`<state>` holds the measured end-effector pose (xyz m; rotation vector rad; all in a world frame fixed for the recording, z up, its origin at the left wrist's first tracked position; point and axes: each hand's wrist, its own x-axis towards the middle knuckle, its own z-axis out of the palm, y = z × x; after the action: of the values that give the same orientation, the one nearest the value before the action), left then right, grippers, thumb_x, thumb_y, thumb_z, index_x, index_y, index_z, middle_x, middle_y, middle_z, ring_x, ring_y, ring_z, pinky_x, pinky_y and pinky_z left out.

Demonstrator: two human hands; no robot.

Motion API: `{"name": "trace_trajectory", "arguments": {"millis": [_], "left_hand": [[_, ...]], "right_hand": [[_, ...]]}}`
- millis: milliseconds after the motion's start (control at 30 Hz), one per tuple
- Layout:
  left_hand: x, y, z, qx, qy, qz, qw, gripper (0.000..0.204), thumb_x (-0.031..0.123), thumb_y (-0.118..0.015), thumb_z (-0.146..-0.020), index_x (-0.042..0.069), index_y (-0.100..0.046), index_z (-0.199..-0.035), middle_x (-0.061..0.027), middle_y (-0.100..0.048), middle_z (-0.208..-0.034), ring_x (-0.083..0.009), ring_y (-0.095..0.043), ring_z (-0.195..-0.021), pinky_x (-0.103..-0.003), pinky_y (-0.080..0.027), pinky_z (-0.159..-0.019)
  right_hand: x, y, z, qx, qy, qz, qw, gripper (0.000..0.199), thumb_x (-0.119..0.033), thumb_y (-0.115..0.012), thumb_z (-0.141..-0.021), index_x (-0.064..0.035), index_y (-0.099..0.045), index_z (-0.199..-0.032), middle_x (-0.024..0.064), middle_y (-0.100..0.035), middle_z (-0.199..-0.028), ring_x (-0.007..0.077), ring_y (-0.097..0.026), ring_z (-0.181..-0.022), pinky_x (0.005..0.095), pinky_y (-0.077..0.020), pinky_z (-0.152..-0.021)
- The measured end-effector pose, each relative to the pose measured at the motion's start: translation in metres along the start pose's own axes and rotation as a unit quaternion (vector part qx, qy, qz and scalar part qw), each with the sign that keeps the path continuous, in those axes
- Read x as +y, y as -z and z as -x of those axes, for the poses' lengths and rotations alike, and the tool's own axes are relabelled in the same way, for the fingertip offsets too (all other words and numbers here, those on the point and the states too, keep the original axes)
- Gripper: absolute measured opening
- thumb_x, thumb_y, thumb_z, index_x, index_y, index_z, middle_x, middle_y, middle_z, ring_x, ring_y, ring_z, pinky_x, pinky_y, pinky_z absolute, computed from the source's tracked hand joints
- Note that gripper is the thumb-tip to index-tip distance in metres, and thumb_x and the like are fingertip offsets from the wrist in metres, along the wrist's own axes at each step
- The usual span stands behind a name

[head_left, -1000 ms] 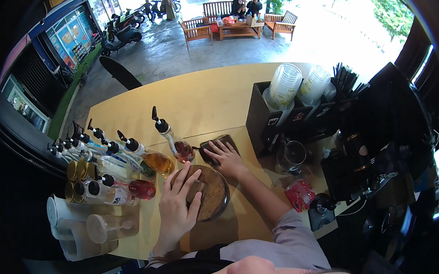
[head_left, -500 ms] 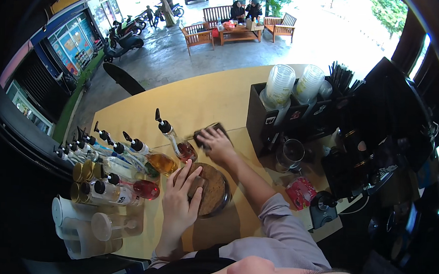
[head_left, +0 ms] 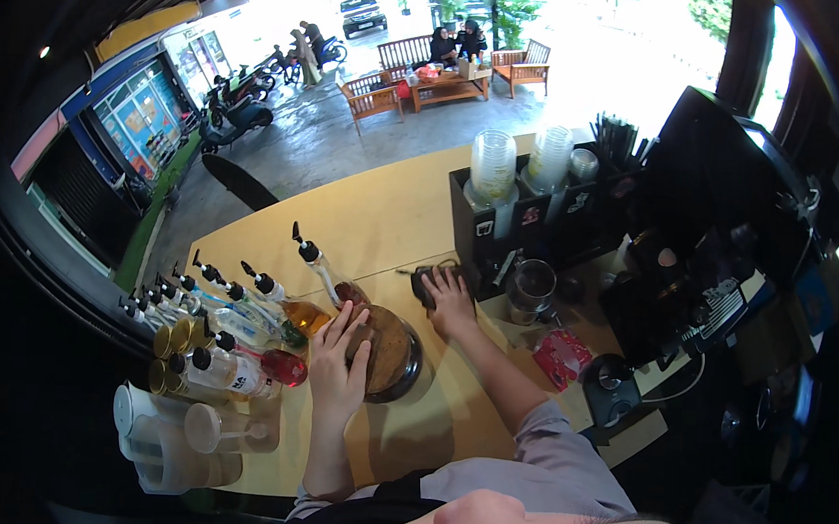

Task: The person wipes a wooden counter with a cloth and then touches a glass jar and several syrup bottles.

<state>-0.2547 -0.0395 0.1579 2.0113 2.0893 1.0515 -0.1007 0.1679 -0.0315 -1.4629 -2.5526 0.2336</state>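
Observation:
A round dark jar (head_left: 405, 381) with a wooden lid (head_left: 393, 340) stands on the counter in front of me. My left hand (head_left: 338, 363) rests on the lid's left side, fingers spread, thumb and fingers either side of its block-like handle. Farther right, my right hand (head_left: 450, 305) is laid over a dark folded cloth-like item (head_left: 425, 283), pressing it on the counter; its exact kind is unclear. Just behind the jar is a pump bottle (head_left: 324, 272) with reddish liquid. Beside it are an amber pump bottle (head_left: 303, 315) and a bottle of red liquid (head_left: 282, 367).
More pump bottles and gold-lidded jars (head_left: 177, 336) crowd the left, with clear plastic containers (head_left: 177, 443) nearer. A black organizer (head_left: 481, 241) holds stacked cups. A clear pitcher (head_left: 531, 290), red packet (head_left: 562, 357) and dark machine (head_left: 611, 387) stand right. People sit beyond the counter.
My right hand has slid the dark item rightward and a little nearer, toward the organizer. My left hand stays on the lid. The whole view has shifted slightly.

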Motion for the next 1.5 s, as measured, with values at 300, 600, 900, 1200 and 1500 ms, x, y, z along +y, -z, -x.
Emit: {"name": "trace_trajectory", "arguments": {"millis": [300, 600, 900, 1200, 1500], "left_hand": [[0.013, -0.032, -0.035, 0.036, 0.019, -0.011, 0.999, 0.041, 0.028, -0.052, -0.098, 0.014, -0.061, -0.136, -0.0081, -0.051, -0.148, -0.0369, -0.046, -0.130, -0.045, -0.035, -0.112], [0.009, -0.081, -0.114, 0.054, 0.064, -0.053, 0.995, 0.045, 0.036, -0.048, -0.099, 0.016, -0.059, -0.139, -0.0116, -0.051, -0.147, -0.0383, -0.047, -0.129, -0.045, -0.039, -0.110], [0.010, -0.115, -0.180, 0.087, 0.108, -0.056, 0.989, 0.051, 0.045, -0.042, -0.100, 0.015, -0.060, -0.137, -0.0108, -0.051, -0.148, -0.0381, -0.048, -0.128, -0.045, -0.037, -0.112], [0.010, -0.138, -0.218, 0.108, 0.122, -0.068, 0.984, 0.049, 0.044, -0.044, -0.100, 0.016, -0.062, -0.135, -0.0115, -0.052, -0.147, -0.0399, -0.048, -0.126, -0.046, -0.043, -0.106], [0.015, -0.152, -0.237, 0.105, 0.146, -0.059, 0.982, 0.051, 0.046, -0.043, -0.099, 0.017, -0.060, -0.138, -0.0097, -0.049, -0.150, -0.0410, -0.045, -0.129, -0.049, -0.044, -0.106]], "right_hand": [[0.019, 0.016, 0.137, 0.047, 0.043, -0.115, 0.991, 0.069, -0.020, -0.064, -0.082, -0.0164, -0.045, -0.148, 0.0094, -0.033, -0.161, 0.0326, -0.026, -0.150, 0.0521, -0.0189, -0.122], [0.021, 0.031, 0.165, 0.062, 0.034, -0.167, 0.983, 0.063, -0.017, -0.059, -0.080, -0.0097, -0.053, -0.142, 0.0116, -0.038, -0.157, 0.0340, -0.028, -0.149, 0.0530, -0.0169, -0.122], [0.017, 0.041, 0.167, 0.044, 0.037, -0.150, 0.987, 0.060, -0.021, -0.054, -0.085, -0.0059, -0.050, -0.143, 0.0144, -0.039, -0.156, 0.0331, -0.026, -0.149, 0.0511, -0.0154, -0.123], [0.017, 0.046, 0.164, 0.026, 0.030, -0.154, 0.987, 0.060, -0.020, -0.056, -0.086, -0.0071, -0.050, -0.144, 0.0133, -0.037, -0.158, 0.0309, -0.026, -0.150, 0.0495, -0.0144, -0.123], [0.013, 0.047, 0.165, -0.008, 0.073, -0.102, 0.992, 0.066, -0.022, -0.056, -0.088, -0.0111, -0.041, -0.150, 0.0119, -0.032, -0.161, 0.0326, -0.021, -0.151, 0.0500, -0.0120, -0.124]]}}
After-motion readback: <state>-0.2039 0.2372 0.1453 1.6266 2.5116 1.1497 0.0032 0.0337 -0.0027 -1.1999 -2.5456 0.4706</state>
